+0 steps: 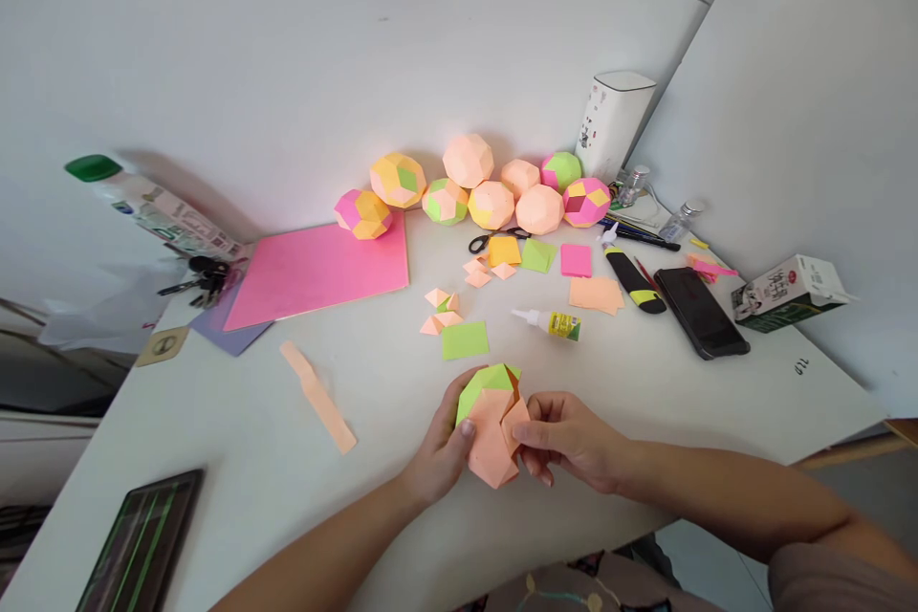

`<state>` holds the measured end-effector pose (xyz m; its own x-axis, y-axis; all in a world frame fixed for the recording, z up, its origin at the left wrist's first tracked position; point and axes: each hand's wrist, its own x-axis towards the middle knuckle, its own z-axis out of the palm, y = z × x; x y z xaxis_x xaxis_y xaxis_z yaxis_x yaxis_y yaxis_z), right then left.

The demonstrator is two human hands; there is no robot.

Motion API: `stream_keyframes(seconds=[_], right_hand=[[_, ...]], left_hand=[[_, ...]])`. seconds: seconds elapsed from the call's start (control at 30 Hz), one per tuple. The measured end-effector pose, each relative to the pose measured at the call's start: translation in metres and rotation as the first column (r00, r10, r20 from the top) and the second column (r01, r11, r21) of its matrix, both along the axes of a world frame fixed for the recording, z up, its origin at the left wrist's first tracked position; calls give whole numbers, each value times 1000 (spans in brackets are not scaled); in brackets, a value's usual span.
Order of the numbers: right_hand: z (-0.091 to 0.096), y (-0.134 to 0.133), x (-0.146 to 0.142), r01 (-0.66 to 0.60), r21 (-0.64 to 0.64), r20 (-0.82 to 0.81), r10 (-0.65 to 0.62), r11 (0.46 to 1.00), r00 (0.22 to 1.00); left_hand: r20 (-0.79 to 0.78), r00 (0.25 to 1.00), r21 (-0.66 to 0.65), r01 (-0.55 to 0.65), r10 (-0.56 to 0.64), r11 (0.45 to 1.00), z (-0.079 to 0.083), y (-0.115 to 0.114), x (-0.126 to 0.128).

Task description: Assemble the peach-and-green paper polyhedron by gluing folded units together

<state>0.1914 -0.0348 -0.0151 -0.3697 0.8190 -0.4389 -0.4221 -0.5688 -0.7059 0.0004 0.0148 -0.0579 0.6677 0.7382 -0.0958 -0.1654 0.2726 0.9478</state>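
Observation:
A folded paper ball (491, 426), peach with a green top, is held up over the near part of the table. Its right side has a gap where the dark inside shows. My left hand (446, 449) grips it from the left, thumb across the front face. At the gap, my right hand (574, 440) pinches a peach paper flap (514, 423) of the ball between thumb and fingers. Beyond the ball lie a green paper sheet (465, 340), small folded peach pieces (441, 314) and a glue bottle (556, 323).
Several finished paper balls (469, 161) stand along the wall. Scissors (482, 243), sticky note pads (576, 259), a box cutter (635, 279), a phone (701, 311) and a milk carton (785, 292) lie to the right. A pink sheet (322, 273) and peach strip (319, 399) are left.

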Motion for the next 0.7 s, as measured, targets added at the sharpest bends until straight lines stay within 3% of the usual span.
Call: stream_keyframes(seconds=[0.7], right_hand=[[-1, -2, -2, -9, -8, 0, 9, 1000, 1000]], left_hand=[[44, 999, 66, 24, -27, 997, 6, 0, 5]])
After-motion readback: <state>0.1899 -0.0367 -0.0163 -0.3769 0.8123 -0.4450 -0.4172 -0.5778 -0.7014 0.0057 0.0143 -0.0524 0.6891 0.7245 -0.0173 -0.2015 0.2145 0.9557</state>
